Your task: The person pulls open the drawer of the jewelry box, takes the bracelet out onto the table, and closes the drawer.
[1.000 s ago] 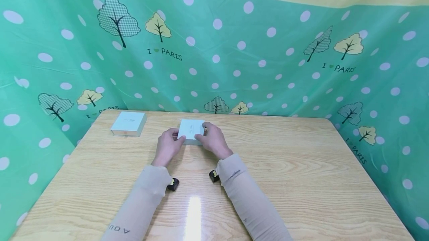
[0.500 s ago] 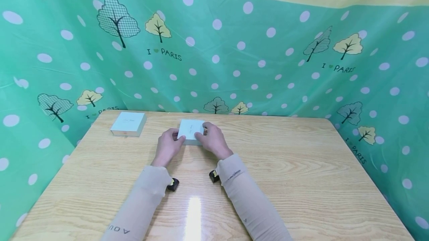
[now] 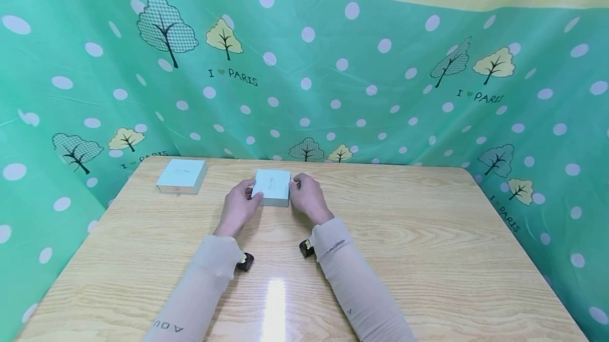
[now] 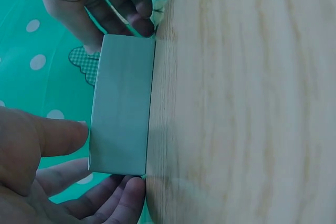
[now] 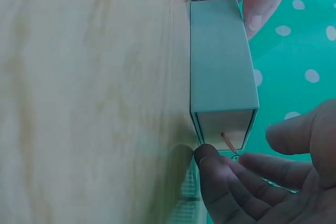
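A pale blue drawer box with small lettering on its lid lies flat near the table's back edge. My left hand grips its left end, thumb at the top edge and fingers along the side. At the opposite end is my right hand, thumb raised apart from loosely bent fingers. The right wrist view shows that end of the box, a lighter panel inset in the sleeve with a thin orange ribbon pull sticking out. My right fingertips are right beside this ribbon and the lower edge.
Another pale blue box of similar look sits at the back left of the wooden table. Behind the table hangs a green dotted curtain with printed trees.
My right hand has shifted slightly right, its thumb leaving the lid for the box's right end. The left hand keeps its hold; the box stays nearly in place.
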{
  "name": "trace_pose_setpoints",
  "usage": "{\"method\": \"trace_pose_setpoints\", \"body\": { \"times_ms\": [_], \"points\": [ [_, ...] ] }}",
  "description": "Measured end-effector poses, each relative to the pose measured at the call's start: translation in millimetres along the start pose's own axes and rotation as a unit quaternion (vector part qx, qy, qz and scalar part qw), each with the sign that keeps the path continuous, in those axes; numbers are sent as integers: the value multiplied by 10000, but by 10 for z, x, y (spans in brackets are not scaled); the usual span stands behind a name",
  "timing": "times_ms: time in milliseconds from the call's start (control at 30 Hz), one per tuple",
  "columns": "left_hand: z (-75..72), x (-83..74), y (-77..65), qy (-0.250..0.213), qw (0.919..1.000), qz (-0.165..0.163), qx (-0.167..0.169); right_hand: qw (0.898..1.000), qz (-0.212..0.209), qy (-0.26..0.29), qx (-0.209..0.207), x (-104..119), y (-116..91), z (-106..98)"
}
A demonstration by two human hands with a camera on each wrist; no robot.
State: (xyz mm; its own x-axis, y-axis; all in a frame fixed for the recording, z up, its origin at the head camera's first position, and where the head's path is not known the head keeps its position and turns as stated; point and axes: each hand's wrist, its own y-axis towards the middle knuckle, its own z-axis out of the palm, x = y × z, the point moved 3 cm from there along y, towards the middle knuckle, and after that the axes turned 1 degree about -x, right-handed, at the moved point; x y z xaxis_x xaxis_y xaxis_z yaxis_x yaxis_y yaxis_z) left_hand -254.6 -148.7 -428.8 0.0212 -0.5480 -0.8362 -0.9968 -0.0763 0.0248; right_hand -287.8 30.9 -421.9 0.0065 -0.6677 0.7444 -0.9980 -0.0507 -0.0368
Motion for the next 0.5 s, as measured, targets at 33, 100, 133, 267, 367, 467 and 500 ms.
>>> {"method": "trace_pose_setpoints", "body": {
  "times_ms": [33, 100, 133, 267, 367, 467, 500],
  "points": [
    [2, 2, 0, 7, 10000, -5, 18, 10000, 16, -13, -7, -3, -1, -3],
    [2, 4, -1, 33, 10000, -16, 36, 10000, 40, -34, 3, -10, 1, -1],
    [2, 5, -1, 48, 10000, -23, 38, 10000, 42, -48, 14, -12, 2, 2],
    [1, -3, 3, 96, 9999, -44, 47, 9999, 52, -58, 69, -19, 10, 10],
    [1, -9, 5, 108, 9999, -66, 69, 9999, 77, -2, 111, -26, 15, 16],
    [1, -7, 5, 107, 9999, -72, 96, 9998, 75, 27, 169, -30, 20, 29],
    [2, -6, 4, 105, 9999, -78, 112, 9998, 74, 23, 191, -31, 19, 34]
  ]
}}
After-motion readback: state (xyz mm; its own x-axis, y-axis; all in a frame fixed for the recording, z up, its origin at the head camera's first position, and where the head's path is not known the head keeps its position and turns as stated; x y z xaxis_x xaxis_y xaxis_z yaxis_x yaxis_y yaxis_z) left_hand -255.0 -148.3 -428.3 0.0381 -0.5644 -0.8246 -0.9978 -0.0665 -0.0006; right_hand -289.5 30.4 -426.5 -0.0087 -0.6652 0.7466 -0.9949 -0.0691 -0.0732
